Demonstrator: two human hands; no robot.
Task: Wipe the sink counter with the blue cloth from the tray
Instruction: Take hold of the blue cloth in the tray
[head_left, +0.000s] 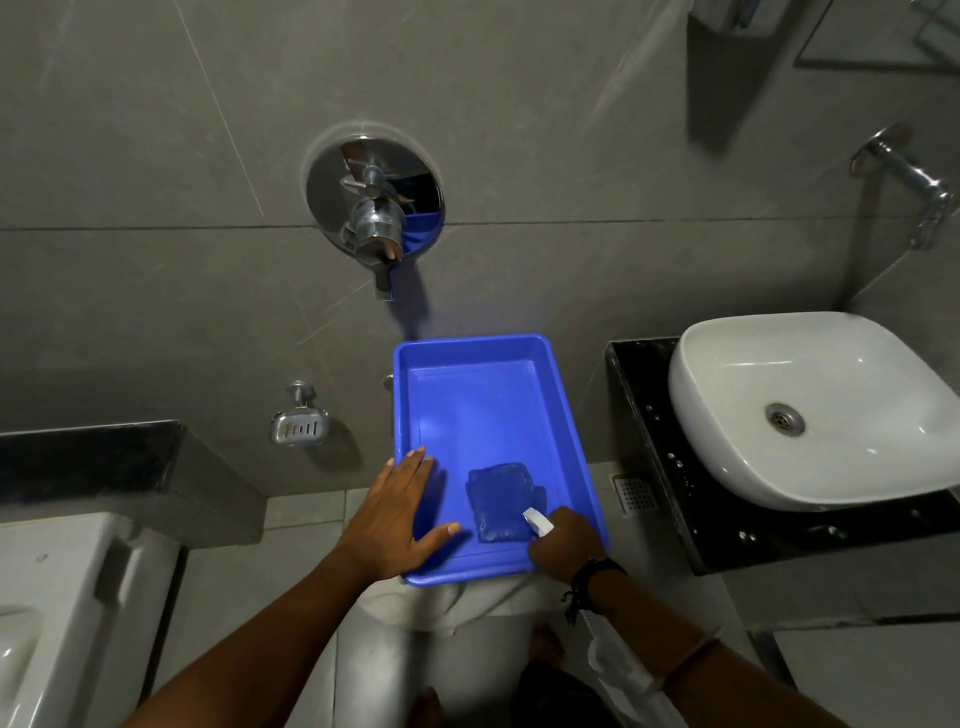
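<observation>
Two hands work over the tray, and we take the scene from the left. Our left hand (400, 512) lies flat on the near left rim of the rectangular blue plastic tray (550, 395), fingers (415, 467) spread open and gripping nothing, seemingly steadying it. Inside the tray, toward its near end, sits the folded blue cloth (496, 501), apparently sealed in a clear wrapper. Our right hand (569, 545) rests at the tray's near right corner just beside the cloth, curled closed around something with a small white tip (534, 519); we cannot tell what that object is. Further right, the black speckled stone counter (654, 457) carries the white ceramic basin (810, 410), and droplets show on its dark surface. We judge the task barely begun: the cloth is not yet lifted from the tray, and the counter remains to be wiped entirely.
</observation>
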